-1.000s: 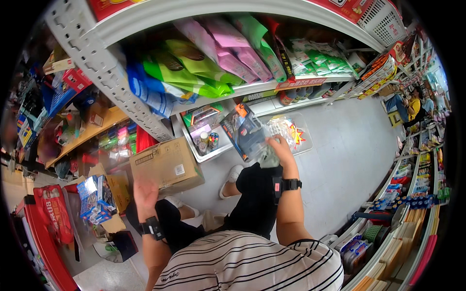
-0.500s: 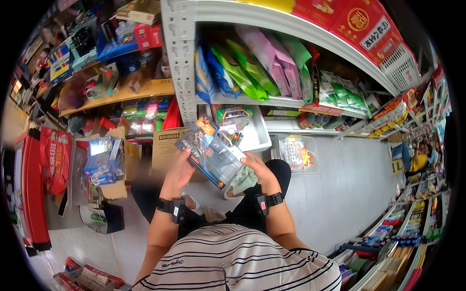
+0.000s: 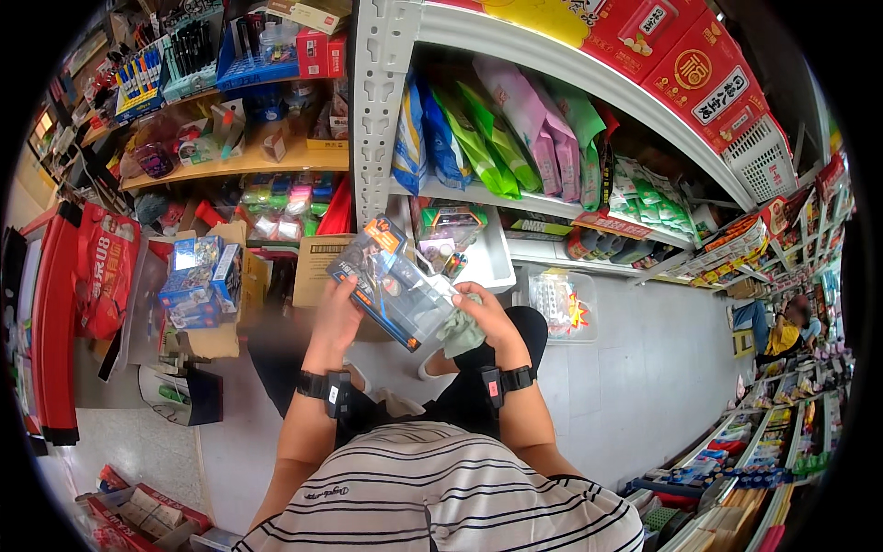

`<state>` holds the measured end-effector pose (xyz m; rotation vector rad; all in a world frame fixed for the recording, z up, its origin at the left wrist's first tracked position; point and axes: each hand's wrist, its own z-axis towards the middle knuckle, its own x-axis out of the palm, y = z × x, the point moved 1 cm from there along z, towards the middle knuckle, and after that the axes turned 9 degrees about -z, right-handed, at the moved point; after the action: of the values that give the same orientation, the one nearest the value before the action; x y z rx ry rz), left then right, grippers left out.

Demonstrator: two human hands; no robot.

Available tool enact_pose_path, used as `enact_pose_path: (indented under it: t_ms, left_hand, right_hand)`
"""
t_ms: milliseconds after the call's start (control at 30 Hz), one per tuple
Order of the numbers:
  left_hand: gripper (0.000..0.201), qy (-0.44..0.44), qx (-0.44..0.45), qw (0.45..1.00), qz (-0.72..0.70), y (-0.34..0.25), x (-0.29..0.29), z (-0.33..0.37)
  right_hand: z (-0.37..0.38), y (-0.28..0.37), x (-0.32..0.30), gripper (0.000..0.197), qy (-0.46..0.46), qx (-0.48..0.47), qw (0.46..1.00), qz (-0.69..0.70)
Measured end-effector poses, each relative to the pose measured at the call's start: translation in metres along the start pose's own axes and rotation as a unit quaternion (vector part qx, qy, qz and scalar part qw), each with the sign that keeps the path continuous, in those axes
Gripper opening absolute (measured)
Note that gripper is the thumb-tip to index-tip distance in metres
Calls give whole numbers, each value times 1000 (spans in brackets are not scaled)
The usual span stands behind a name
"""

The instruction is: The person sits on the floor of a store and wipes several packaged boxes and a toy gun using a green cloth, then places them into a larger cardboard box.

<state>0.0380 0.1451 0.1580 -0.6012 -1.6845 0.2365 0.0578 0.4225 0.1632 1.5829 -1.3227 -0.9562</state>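
Between my hands, above my lap, is a toy box (image 3: 405, 296) with a clear plastic window and dark blue and orange print, tilted. My left hand (image 3: 338, 313) grips its left edge, the thumb on the front. At the right end, my right hand (image 3: 487, 316) pinches the box and also holds a crumpled grey-green cloth (image 3: 462, 335), which hangs below the box corner. Just beyond the box, a white bin (image 3: 497, 253) on the low shelf holds another packaged toy (image 3: 452, 218) and small items.
Bagged goods (image 3: 497, 138) in several colours fill the metal shelf ahead. A clear plastic tub (image 3: 563, 308) stands on the floor to the right. Blue boxes (image 3: 200, 281) sit in an open carton at left. Far right, a person in yellow (image 3: 784, 339) is near the racks.
The view has shifted slightly, so the shelves appear farther right. Both hands keep hold of the box, whose tilt has changed little; the cloth stays in my right hand.
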Motion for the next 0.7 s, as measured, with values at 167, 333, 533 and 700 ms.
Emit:
enact_pose_path:
  t_ms: [167,333,533,700]
  left_hand:
    - [39,-5,29,1000,7,-2,13,-5]
    - [38,-21,45,998,50,-1,8,-2]
    - [41,-8,27,995,97,12,13,1]
    - [48,-34,36,996,67,22,5,2]
  right_hand:
    - [-4,0,4,32,-36,-9,999,31]
    - [6,13,-5,35,-169,-31,966,192]
    - [12,58,52,53,-165,-241,955,43]
    - [10,82,121,52,-37,-464,735,-493]
